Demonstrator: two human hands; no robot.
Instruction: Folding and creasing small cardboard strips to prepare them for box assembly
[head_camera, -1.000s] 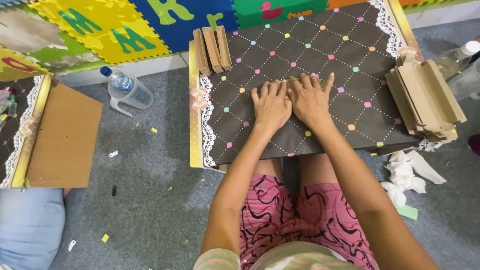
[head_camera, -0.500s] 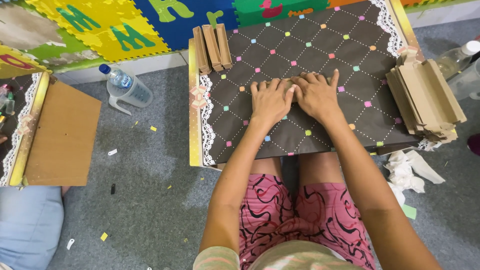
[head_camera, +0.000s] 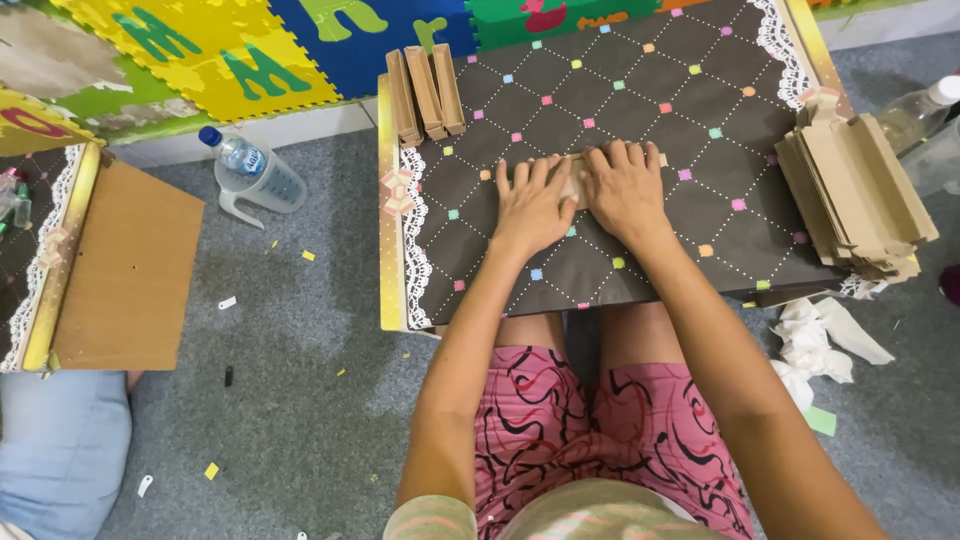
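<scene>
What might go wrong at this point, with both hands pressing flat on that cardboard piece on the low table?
1. The cardboard piece lies mostly hidden under the left hand and right hand; uneven pressure may crease it crookedly.
2. The stack of flat cardboard pieces reaches the table's right edge; an elbow nudge might tip it off.
3. The three folded pieces at the far left corner could likewise be knocked off.

Cardboard stacks (head_camera: 855, 195) flanking open tabletop (head_camera: 640, 90)

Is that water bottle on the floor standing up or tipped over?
Tipped. The bottle leans slanted inside a clear jug, cap on.
</scene>
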